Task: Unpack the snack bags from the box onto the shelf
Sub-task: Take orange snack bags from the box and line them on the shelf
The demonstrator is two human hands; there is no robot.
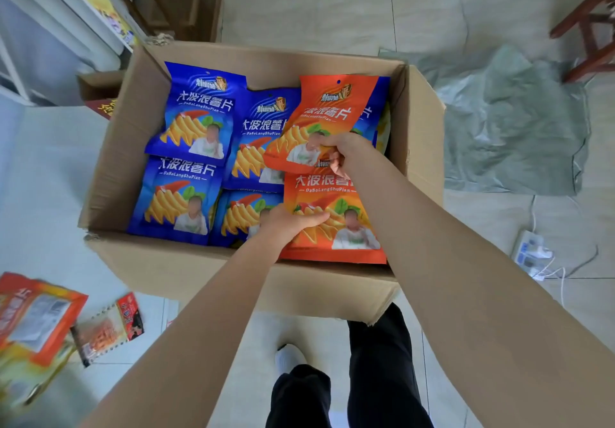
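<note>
Far orange bag [327, 111]: tipped up on the right side of the box, its bottom edge over the top of the orange bag below.
Right hand [342, 151]: fingers curled round that bag's lower right corner, pinching it.
Near orange bag [336, 214]: flat in the near right corner of the box.
Left hand [289, 221]: grips this bag's left edge, thumb across its front; the other fingers are tucked beneath, out of sight.
Blue bags [196, 118]: fill the left and middle of the box, overlapping face up.
Cardboard box [186, 268]: on the tiled floor, flaps open, just beyond the person's feet.
White shelf [50, 11]: far left, beside the box; some yellow packaging shows on it.
Loose packets [109, 328]: near left, on the floor.
Grey plastic sheet [512, 121]: crumpled on the floor right of the box.
Power strip [530, 251]: right, near the sheet, with a white cable.
Wooden stool [585, 28]: far right corner.
</note>
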